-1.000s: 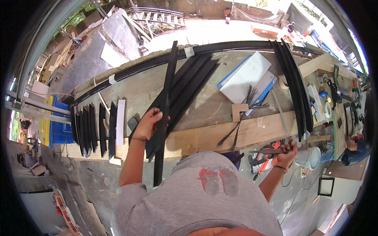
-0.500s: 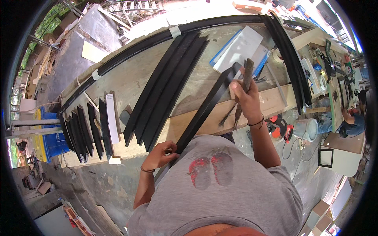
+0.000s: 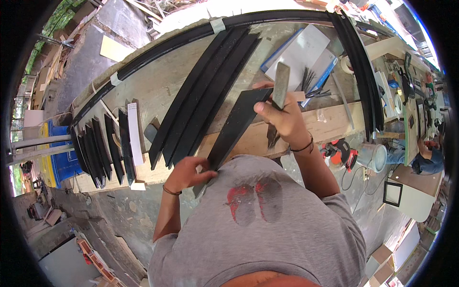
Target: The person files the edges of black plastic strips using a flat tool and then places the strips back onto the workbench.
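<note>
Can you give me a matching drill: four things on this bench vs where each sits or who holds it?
1 black strip
2 flat file
3 blue bin
4 red power tool

a in the right hand
b far left, below the bench
c right of the right wrist
d gripped at its near end by the left hand

Pairs: 1-d, 2-a, 3-b, 4-c

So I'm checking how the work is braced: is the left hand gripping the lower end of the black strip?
Yes, the left hand clasps the lower end of the black strip, while the right hand holds a flat file at its upper end.
</note>
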Tool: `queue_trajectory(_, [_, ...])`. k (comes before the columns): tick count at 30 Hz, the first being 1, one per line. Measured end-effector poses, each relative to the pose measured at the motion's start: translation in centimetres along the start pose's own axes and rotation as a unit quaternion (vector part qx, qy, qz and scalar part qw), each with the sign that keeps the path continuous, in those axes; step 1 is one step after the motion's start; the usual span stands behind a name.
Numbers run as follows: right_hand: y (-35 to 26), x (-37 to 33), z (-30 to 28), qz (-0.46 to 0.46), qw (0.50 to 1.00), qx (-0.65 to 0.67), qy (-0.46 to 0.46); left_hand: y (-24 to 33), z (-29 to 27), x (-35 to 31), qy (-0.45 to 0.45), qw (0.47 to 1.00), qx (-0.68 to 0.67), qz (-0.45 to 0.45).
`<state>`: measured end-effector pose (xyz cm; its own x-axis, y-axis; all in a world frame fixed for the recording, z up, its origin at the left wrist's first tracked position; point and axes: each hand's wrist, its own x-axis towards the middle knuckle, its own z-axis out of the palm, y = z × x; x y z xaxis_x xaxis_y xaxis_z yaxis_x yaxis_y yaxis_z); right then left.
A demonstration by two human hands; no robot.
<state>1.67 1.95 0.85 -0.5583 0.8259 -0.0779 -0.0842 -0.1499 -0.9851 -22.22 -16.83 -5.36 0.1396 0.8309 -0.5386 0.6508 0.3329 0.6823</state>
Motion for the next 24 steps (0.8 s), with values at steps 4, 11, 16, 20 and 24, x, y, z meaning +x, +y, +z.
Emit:
queue_trajectory(4, [0.1,0.1,0.7,-0.013,0.999,-0.005,-0.042,5.2,-1.3,3.3,0.284,0.940,0.011,0.189])
queue_trajectory(11, [-1.0,-1.1,1.4,-0.052,0.998,-0.011,-0.042,11.8,-1.1,5.8,0.358,0.866,-0.219,0.270])
queue_trajectory(16, [-1.2,-1.7,0.0,-0.080,0.997,-0.003,-0.018,10.4,-1.1,5.4,0.202,0.927,-0.223,0.225])
queue_trajectory(20, [-0.9,-1.9,-0.1,-0.104,0.993,-0.053,-0.012,11.1,-0.9,4.8,0.183,0.937,-0.220,0.198])
queue_trajectory(24, [-1.1,-2.3,0.4,-0.119,0.989,-0.091,-0.006,11.8,-0.7,5.0,0.218,0.923,-0.232,0.215])
